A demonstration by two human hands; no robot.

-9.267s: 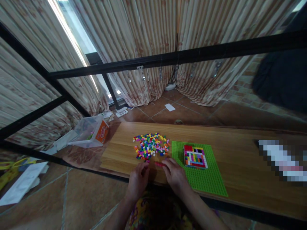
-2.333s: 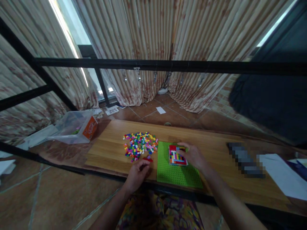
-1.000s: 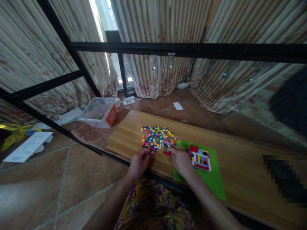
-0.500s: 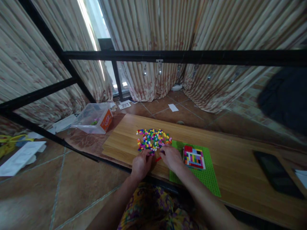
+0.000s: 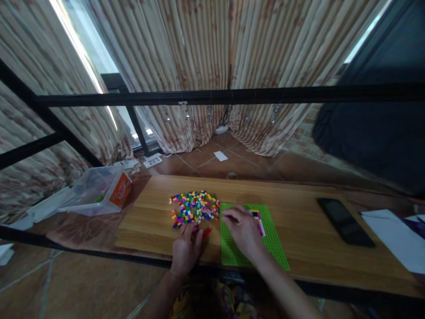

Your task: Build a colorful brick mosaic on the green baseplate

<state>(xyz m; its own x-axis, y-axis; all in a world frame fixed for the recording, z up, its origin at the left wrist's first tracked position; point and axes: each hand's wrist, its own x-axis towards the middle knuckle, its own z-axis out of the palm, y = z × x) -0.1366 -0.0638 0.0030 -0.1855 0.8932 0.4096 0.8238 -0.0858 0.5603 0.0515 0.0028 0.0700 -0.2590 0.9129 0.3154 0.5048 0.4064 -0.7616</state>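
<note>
Two hands at work: my left hand (image 5: 186,248) lies loosely open beside the red brick (image 5: 206,231), below the brick pile (image 5: 194,207). My right hand (image 5: 242,228) hovers curled over the green baseplate (image 5: 275,243), covering the mosaic (image 5: 258,220); grip undeterminable. Advise aligning studs before pressing. Half a second earlier, both hands were at the pile.

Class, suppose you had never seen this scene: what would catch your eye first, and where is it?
The bright pile of small coloured bricks on the wooden table stands out first. Beside it lies a vivid green baseplate, where the right hand partly covers a striped brick panel. The left hand rests by a red brick at the pile's near edge.
</note>
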